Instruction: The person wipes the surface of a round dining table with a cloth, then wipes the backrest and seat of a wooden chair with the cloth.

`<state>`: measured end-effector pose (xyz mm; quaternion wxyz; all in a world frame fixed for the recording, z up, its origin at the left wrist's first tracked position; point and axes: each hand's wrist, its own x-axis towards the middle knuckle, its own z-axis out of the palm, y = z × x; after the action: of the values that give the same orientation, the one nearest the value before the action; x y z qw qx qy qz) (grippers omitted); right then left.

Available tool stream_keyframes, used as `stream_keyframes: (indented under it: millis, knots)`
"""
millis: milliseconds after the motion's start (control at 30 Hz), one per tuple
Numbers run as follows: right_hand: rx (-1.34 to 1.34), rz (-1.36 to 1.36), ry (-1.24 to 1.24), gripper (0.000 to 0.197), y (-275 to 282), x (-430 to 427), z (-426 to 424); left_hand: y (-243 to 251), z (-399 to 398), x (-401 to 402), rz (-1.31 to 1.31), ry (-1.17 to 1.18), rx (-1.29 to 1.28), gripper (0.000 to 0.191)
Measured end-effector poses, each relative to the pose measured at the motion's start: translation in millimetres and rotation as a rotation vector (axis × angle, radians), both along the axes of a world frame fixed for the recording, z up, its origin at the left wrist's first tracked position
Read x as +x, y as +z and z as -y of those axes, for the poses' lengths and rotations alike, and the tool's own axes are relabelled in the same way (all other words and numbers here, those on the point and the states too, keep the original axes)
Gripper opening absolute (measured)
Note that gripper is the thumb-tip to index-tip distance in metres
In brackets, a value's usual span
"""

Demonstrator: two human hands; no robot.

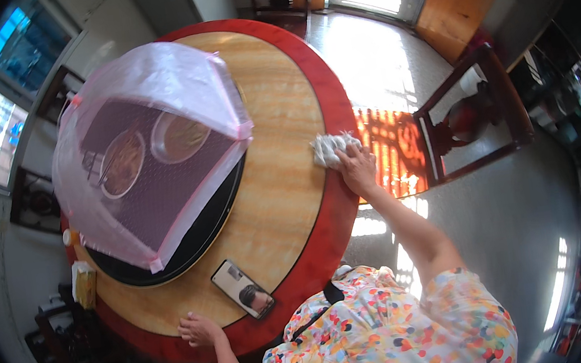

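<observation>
My right hand [358, 166] presses a white cloth [334, 149] against the red rim of a round table [288, 94], on its right side. My left hand [199, 330] rests on the table's near edge with nothing in it. Between my hands, near that edge, lies a smartphone [243, 289] with its screen lit. A pink mesh food cover [157, 72] stands over a black round turntable [215, 231]. Through the mesh show a bowl of food [123, 164] with chopsticks and a metal basin of food [180, 137].
A tissue pack [84, 284] and an orange bottle with a pale cap [70, 237] sit at the table's left edge. A dark wooden chair [508, 95] stands close at the right. More chairs are at the left and far side.
</observation>
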<state>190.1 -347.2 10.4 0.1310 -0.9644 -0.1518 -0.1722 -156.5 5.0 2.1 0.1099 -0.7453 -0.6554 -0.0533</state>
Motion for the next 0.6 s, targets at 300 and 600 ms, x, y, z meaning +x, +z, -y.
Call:
stream_keyframes:
  millis: [300,600]
  knots:
    - [-0.003,-0.333,0.913,0.040,22,-162,-46,10,5,4,0.059,0.008,-0.050,0.034]
    - [-0.001,0.031,0.555,0.021,4,-53,-2,7,5,2,0.103,-0.027,-0.025,0.035]
